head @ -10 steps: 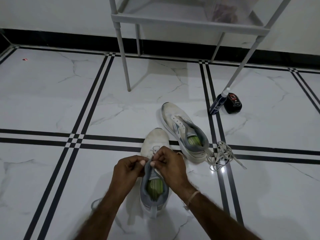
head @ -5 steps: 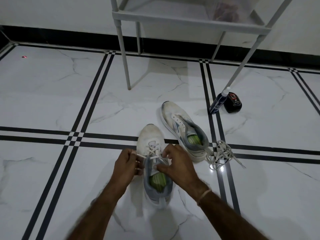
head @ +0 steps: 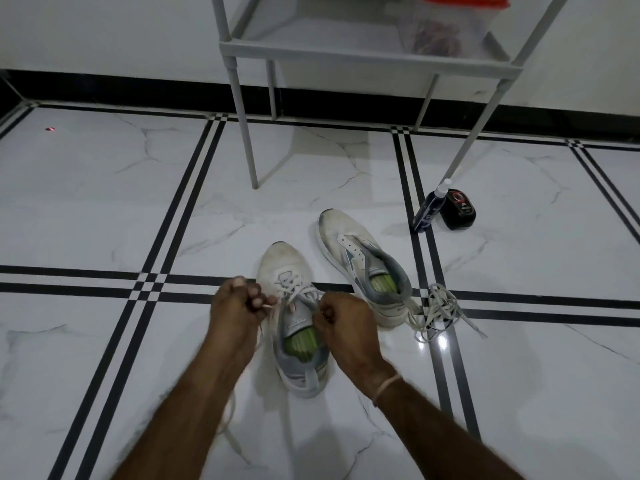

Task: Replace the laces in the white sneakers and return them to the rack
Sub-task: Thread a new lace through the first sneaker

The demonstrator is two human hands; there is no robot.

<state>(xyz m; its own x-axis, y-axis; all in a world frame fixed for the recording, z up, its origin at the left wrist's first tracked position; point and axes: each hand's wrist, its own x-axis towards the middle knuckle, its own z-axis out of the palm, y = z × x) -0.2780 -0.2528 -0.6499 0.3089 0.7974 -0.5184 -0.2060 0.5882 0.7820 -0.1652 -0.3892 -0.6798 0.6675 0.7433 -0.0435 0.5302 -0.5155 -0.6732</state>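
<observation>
Two white sneakers with grey collars and green insoles stand on the tiled floor. The near sneaker point(head: 289, 271) carries a white lace point(head: 294, 293) through its front eyelets. My left hand point(head: 239, 306) grips one end of that lace at the shoe's left side, and my right hand point(head: 343, 317) grips the other end at its right side. Behind it to the right stands the far sneaker point(head: 349, 244), which has no lace. A loose bundle of white laces point(head: 438, 308) lies on the floor by its heel.
The grey shoe rack point(head: 346, 50) stands against the back wall; its legs reach the floor just beyond the shoes. A clear container with a red lid point(head: 446, 26) sits on its shelf. A dark spray bottle point(head: 429, 209) and a black tin point(head: 459, 207) sit at the right.
My hands have moved apart from the middle of the near sneaker to its two sides, drawing the lace ends outward. More of the laced front now shows.
</observation>
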